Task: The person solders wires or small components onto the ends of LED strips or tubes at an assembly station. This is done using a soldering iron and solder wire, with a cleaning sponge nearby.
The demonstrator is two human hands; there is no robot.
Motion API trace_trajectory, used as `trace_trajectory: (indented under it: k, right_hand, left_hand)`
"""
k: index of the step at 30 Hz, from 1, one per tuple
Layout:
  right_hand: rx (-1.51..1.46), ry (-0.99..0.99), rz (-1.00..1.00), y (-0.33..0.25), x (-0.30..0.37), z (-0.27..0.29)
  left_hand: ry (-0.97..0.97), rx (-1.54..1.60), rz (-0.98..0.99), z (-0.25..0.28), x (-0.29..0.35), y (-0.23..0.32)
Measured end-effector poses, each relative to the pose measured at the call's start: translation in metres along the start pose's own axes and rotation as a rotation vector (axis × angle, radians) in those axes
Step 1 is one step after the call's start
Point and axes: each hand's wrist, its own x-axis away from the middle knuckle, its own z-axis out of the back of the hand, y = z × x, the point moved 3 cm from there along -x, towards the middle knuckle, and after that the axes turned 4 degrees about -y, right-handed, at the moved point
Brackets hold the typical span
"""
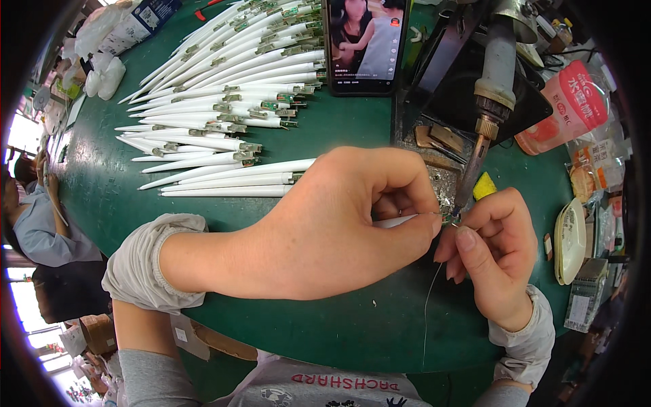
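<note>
My left hand is closed around a white pen-shaped stick. The stick's small circuit end sits at the tip of a soldering iron, which points downward. My right hand pinches a thin silvery wire, probably solder, close to that tip; its tail hangs toward the table's front edge. My fingers partly hide the spot where tip, wire and stick meet. To the left lie several rows of similar white sticks, with green or clear circuit ends pointing right.
A phone showing a video stands behind my left hand. Beside the iron are a yellow sponge and a pink-white packet. A pale dish sits at the green table's right edge. Another person sits far left.
</note>
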Motion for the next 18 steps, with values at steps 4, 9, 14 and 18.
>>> trace_trajectory:
  k: [4, 9, 14, 18]
  right_hand:
    - [-0.004, 0.001, 0.013, -0.001, -0.002, -0.003]
    - [-0.054, -0.032, 0.002, 0.003, -0.004, 0.004]
    - [-0.171, -0.118, -0.24, -0.001, -0.004, 0.012]
    - [-0.172, -0.241, -0.36, 0.007, 0.0, 0.012]
  left_hand:
    - [-0.001, 0.037, 0.026, 0.002, 0.001, 0.001]
    - [-0.01, 0.12, 0.071, 0.008, -0.005, -0.002]
    - [-0.01, 0.054, 0.093, 0.004, -0.004, -0.001]
    - [-0.044, -0.194, 0.129, 0.002, 0.006, -0.01]
